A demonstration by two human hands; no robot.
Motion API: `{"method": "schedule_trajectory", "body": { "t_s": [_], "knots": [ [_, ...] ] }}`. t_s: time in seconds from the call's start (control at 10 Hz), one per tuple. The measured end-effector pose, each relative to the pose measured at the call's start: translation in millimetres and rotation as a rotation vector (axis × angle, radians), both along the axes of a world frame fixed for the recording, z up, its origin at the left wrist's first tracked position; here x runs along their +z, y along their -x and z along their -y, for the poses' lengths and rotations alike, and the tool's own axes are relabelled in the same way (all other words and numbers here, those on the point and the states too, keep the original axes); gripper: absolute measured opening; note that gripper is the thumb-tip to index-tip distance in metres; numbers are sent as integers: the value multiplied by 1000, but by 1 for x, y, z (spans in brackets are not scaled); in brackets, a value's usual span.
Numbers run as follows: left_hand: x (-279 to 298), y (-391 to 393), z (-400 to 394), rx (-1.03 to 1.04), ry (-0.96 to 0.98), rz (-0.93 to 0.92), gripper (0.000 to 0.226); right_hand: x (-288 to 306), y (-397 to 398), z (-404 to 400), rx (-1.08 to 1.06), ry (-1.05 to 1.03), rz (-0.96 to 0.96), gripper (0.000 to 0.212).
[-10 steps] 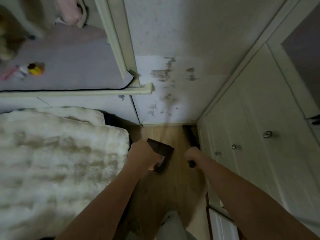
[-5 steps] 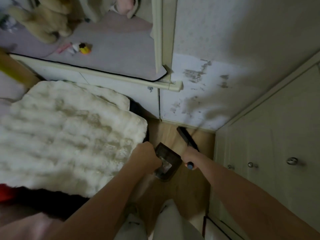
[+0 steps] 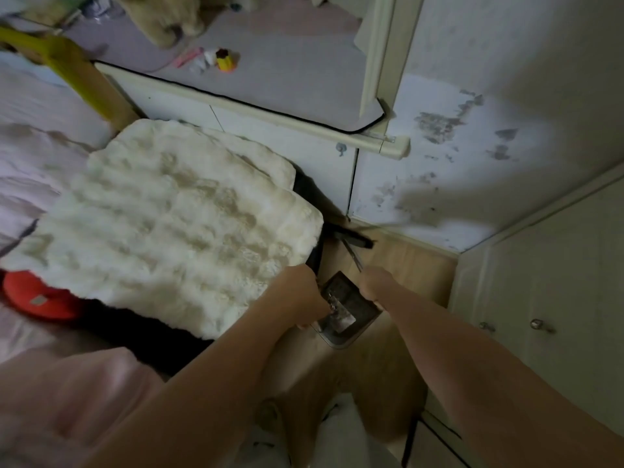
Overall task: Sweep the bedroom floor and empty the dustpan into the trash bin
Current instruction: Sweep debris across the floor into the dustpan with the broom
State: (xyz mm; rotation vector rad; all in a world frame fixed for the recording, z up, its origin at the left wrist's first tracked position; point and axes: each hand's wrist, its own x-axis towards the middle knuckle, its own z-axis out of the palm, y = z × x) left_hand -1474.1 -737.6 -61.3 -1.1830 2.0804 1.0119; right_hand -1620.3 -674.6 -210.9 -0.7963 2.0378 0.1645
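Left hand (image 3: 300, 295): closed around the rear of the dustpan, beside the near corner of the fluffy blanket.
Right hand (image 3: 373, 283): fist closed on the thin handle of the brush, just right of the left hand and above the dustpan.
Dustpan (image 3: 347, 312): dark, with a pale scuffed patch inside; held low over the wooden floor, tilted, partly hidden by both hands.
Brush (image 3: 353, 239): dark head lies near the floor's far edge where it meets the wall, close to the corner under the bed; the handle runs back to the right hand and is blurred.
Wooden floor (image 3: 415, 265): a narrow light strip between the bed on the left and the cabinet doors on the right.
Fluffy blanket (image 3: 182, 228): cream, folded, covers the near right corner of the bed and overhangs the floor strip.
Wall (image 3: 472, 146): white, with dark peeling patches low down behind the brush.
Cabinet doors (image 3: 540, 298): pale, 2 small round knobs visible along the right edge of the floor.
Ledge (image 3: 270, 79): grey surface beyond the bed, carrying a small yellow toy (image 3: 225, 60), some small pale and pink items, and what may be a plush toy at its far edge.
Red object (image 3: 37, 298): lies on the bed at the blanket's left near edge.
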Motion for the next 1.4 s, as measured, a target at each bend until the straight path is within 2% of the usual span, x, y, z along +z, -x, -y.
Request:
{"method": "schedule_trajectory", "body": {
  "t_s": [0.2, 0.4, 0.6, 0.7, 0.8, 0.9, 1.1, 1.2, 1.4],
  "knots": [
    [-2, -21, -9, 0, 8, -4, 10, 2, -1, -47, 69, 2, -179, 34],
    [4, -66, -27, 25, 4, -23, 14, 15, -44, -115, 57, -78, -158, 33],
    [2, -167, -71, -94, 19, -41, 19, 3, -130, -197, -73, -211, -103, 28],
    [5, -213, -93, -147, 53, -48, 15, -4, -176, -241, -126, -200, -146, 35],
    [8, -245, -113, -171, 75, -62, 14, 8, -222, -275, -118, -195, -88, 36],
    [14, -269, -133, -189, 85, -51, 20, 33, -276, -309, -207, -179, -22, 27],
    [24, -295, -154, -236, 118, -32, 27, 74, -292, -345, -241, -204, -65, 33],
    [25, -296, -159, -243, 119, -28, 26, 76, -296, -358, -419, -206, -5, 38],
    [14, -292, -166, -297, 108, 20, 15, 41, -309, -336, -542, -106, 5, 21]
  ]
}}
